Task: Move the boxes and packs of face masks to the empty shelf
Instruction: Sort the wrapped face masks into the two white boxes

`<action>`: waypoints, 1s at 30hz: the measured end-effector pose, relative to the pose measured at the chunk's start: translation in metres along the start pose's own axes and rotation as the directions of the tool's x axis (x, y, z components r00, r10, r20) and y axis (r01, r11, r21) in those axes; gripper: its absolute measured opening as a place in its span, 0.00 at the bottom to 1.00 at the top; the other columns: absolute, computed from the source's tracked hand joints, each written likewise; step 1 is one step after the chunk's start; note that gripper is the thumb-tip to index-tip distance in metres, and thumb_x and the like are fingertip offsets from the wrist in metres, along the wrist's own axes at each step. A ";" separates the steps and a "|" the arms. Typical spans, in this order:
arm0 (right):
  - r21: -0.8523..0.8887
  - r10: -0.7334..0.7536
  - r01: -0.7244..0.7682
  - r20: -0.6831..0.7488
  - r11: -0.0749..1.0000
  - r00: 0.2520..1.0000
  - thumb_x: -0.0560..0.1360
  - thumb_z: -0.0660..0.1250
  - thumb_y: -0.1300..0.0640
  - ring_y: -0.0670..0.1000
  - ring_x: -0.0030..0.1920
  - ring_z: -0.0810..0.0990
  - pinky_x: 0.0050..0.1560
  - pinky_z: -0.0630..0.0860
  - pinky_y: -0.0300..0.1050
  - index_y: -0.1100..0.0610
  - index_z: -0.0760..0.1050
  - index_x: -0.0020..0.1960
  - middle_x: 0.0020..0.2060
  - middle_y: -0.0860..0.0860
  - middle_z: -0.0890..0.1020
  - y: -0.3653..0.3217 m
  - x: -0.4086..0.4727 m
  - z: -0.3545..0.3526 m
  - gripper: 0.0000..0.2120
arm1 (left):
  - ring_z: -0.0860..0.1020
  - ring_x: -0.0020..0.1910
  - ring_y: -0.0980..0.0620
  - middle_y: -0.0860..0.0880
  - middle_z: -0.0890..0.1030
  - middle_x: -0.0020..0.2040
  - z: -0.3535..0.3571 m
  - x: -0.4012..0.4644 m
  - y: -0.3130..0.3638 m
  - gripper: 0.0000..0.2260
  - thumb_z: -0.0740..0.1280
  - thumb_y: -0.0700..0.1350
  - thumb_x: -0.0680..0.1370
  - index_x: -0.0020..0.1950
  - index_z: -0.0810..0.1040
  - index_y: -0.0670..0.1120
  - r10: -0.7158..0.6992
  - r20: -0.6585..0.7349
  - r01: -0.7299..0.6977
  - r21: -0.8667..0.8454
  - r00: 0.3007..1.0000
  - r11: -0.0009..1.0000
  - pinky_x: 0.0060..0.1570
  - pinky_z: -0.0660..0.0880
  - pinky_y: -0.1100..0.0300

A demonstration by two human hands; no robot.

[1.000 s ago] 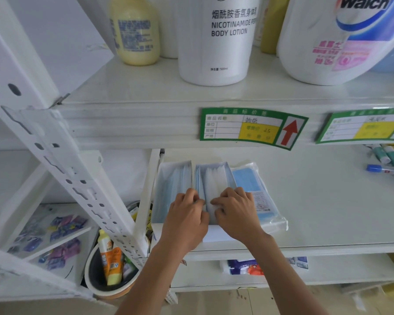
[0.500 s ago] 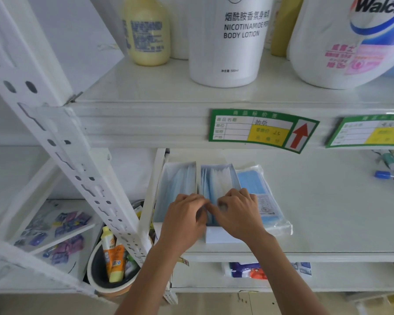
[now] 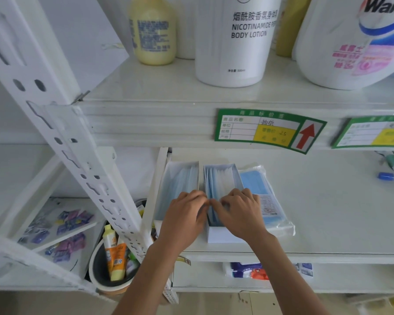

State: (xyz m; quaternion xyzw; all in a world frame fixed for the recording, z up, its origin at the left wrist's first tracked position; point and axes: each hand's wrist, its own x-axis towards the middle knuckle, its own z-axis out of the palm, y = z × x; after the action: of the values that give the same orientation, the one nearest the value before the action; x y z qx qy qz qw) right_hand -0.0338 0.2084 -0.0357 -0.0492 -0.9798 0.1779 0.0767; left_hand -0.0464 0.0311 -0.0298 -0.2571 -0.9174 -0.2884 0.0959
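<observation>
Masks sit in two open white boxes side by side on the white shelf (image 3: 328, 212): the left box (image 3: 176, 178) against the shelf's left wall, the right box (image 3: 221, 178) touching a sealed blue pack (image 3: 259, 194). I see my left hand (image 3: 184, 217) and right hand (image 3: 239, 212) meeting over the right box, fingers curled, pinching masks at its left edge.
</observation>
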 end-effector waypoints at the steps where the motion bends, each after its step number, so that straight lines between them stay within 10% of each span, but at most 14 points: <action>1: -0.008 -0.001 0.001 0.009 1.000 1.000 0.75 0.50 0.29 0.51 0.51 0.70 0.54 0.65 0.49 0.47 0.84 0.44 0.46 0.45 0.80 0.000 0.000 -0.001 0.30 | 0.76 0.52 0.53 0.56 0.80 0.55 0.000 0.000 -0.001 0.06 0.64 0.48 0.83 0.56 0.80 0.50 -0.007 0.001 0.007 0.001 1.000 1.000 0.51 0.77 0.52; 7: -0.068 0.011 -0.010 0.018 0.998 1.000 0.73 0.46 0.23 0.50 0.50 0.70 0.54 0.65 0.48 0.47 0.82 0.42 0.44 0.44 0.77 -0.004 0.000 -0.002 0.36 | 0.76 0.54 0.54 0.55 0.81 0.55 0.002 0.001 -0.003 0.06 0.66 0.47 0.81 0.57 0.79 0.50 -0.048 0.017 0.048 -0.014 0.999 0.999 0.55 0.77 0.53; 21: -0.155 0.079 -0.076 0.019 0.985 0.997 0.74 0.60 0.43 0.51 0.46 0.69 0.49 0.62 0.47 0.51 0.76 0.36 0.42 0.46 0.76 -0.012 0.004 -0.004 0.15 | 0.76 0.59 0.55 0.56 0.80 0.60 0.005 0.000 -0.007 0.11 0.66 0.50 0.81 0.63 0.78 0.51 -0.089 0.019 0.090 -0.069 0.996 0.994 0.59 0.77 0.57; 30: 0.074 0.197 -0.195 -0.018 0.978 0.980 0.75 0.64 0.44 0.52 0.64 0.65 0.62 0.62 0.50 0.49 0.84 0.49 0.64 0.44 0.72 -0.024 -0.001 -0.018 0.13 | 0.69 0.69 0.52 0.54 0.68 0.73 -0.001 -0.001 -0.007 0.18 0.63 0.52 0.81 0.70 0.75 0.51 -0.042 0.066 0.048 -0.094 0.997 0.994 0.70 0.71 0.52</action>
State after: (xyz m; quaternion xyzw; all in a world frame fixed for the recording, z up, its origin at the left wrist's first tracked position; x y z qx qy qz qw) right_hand -0.0314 0.1917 -0.0103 -0.1449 -0.9622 0.2190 0.0727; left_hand -0.0492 0.0249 -0.0328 -0.2499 -0.9107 -0.3256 0.0474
